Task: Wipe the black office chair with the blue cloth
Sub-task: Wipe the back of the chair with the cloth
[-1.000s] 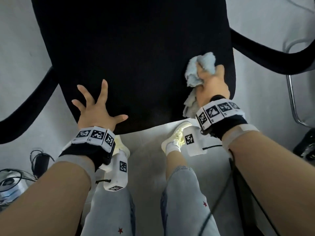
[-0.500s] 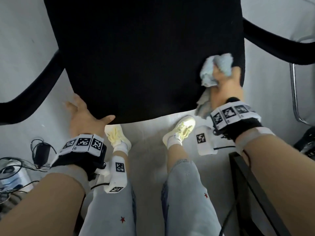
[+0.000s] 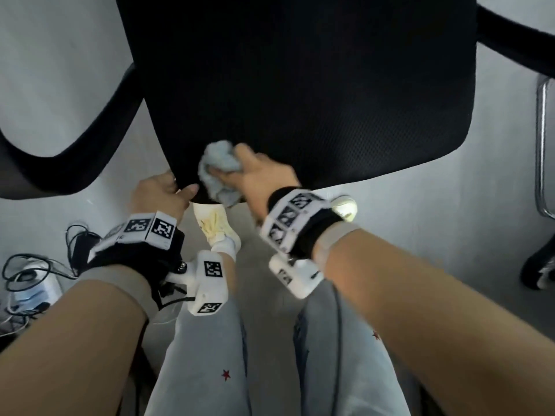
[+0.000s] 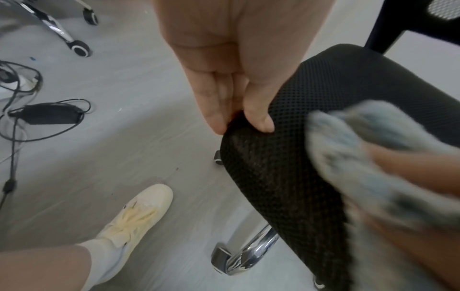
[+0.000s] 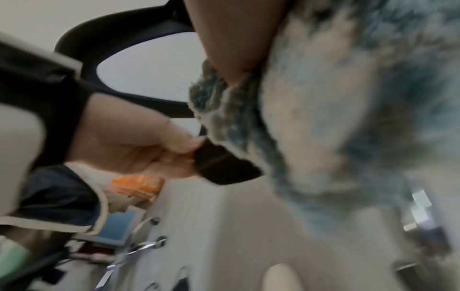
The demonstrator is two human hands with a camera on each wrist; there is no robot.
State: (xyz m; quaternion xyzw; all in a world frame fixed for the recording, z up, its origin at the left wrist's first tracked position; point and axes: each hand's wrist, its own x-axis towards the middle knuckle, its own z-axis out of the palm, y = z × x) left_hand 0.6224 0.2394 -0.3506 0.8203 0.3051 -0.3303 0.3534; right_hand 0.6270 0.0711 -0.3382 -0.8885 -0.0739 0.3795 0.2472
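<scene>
The black office chair's mesh seat point(image 3: 300, 85) fills the upper head view, with curved armrests on both sides. My left hand point(image 3: 162, 190) pinches the seat's near left corner point(image 4: 248, 133), thumb on top and fingers underneath. My right hand point(image 3: 264, 175) grips the bunched pale blue cloth point(image 3: 220, 172) and presses it on the seat's front edge, right beside the left hand. In the left wrist view the cloth point(image 4: 353, 149) is blurred over the mesh. The right wrist view is mostly filled by the cloth point(image 5: 336, 118), with the left hand point(image 5: 154, 153) on the corner.
My two legs in light jeans and pale shoes point(image 3: 216, 226) stand under the seat's front edge. Cables and a black power adapter point(image 4: 47, 114) lie on the grey floor at left. The chair's chrome base leg point(image 4: 248, 254) and another chair's castors point(image 4: 79, 47) are nearby.
My right hand has swept the cloth from the seat's right side across to the near left corner. My left hand went from flat on the seat to pinching its corner.
</scene>
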